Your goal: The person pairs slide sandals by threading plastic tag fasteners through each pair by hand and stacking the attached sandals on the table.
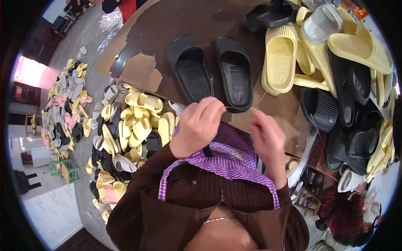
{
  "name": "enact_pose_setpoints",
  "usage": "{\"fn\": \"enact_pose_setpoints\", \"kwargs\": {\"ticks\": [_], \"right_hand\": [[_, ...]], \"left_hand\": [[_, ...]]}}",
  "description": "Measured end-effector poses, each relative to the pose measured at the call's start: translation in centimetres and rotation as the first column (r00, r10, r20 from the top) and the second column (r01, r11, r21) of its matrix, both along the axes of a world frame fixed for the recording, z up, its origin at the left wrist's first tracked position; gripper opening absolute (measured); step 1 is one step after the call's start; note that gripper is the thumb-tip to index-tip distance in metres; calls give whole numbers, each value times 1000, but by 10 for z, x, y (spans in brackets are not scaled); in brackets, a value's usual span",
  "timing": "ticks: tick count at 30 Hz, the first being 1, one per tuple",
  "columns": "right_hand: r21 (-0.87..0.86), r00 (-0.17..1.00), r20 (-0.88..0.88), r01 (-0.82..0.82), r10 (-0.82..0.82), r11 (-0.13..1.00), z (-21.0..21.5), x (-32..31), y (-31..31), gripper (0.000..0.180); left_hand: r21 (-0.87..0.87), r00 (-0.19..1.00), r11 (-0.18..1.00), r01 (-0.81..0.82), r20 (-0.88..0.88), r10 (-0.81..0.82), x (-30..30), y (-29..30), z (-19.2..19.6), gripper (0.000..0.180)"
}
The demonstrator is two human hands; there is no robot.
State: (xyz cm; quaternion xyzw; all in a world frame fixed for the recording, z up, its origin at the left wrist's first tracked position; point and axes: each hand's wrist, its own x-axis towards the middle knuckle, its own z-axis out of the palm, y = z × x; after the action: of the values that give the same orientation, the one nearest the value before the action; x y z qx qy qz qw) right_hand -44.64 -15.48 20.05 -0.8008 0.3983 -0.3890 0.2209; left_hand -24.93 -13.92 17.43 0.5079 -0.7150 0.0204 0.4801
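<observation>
1. Head view: left hand [197,125] pinches closed on a thin pale strand [247,109], beside two black rubber slides [211,71] on the brown board [176,21]
2. Right hand [268,140] half-curled, holding nothing I can make out
3. Red-and-yellow label [360,13] at top right

Head-worn view, steeply downward, close

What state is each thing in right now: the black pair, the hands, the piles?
Black slide pair: side by side on the brown table, soles down.
Left hand: fingers pinched shut at the slide's edge.
Right hand: fingers loosely curled, blurred.
Table heap: jumbled.
Floor pile: loose.
</observation>
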Motion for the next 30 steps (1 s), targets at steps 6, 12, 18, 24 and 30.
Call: {"fn": "enact_pose_setpoints", "kwargs": {"ticks": [6, 12, 18, 24, 30], "right_hand": [[-117, 989, -28, -150, 148, 982, -13, 35, -23, 20], [-181, 983, -99, -173, 157, 968, -10, 37, -26, 14], [-282, 977, -187, -157, 106, 947, 9, 33, -26, 16], [-359, 960, -228, -237, 161, 903, 31, 40, -23, 23], [-325, 946, -257, -278, 198, 904, 26, 38, -29, 23]], "left_hand": [[28, 1000, 999, 25, -5, -25, 2, 15, -1, 16], [30, 999, 998, 47, -28, -46, 9, 18, -4, 20], [-15, 993, 997, 71, -97, -72, 6, 16, -4, 19], [-14, 954, 990, 138, -266, -137, 15, 16, -5, 18], [-6, 916, 975, 224, -339, -213, 22, 11, -4, 18]]}}
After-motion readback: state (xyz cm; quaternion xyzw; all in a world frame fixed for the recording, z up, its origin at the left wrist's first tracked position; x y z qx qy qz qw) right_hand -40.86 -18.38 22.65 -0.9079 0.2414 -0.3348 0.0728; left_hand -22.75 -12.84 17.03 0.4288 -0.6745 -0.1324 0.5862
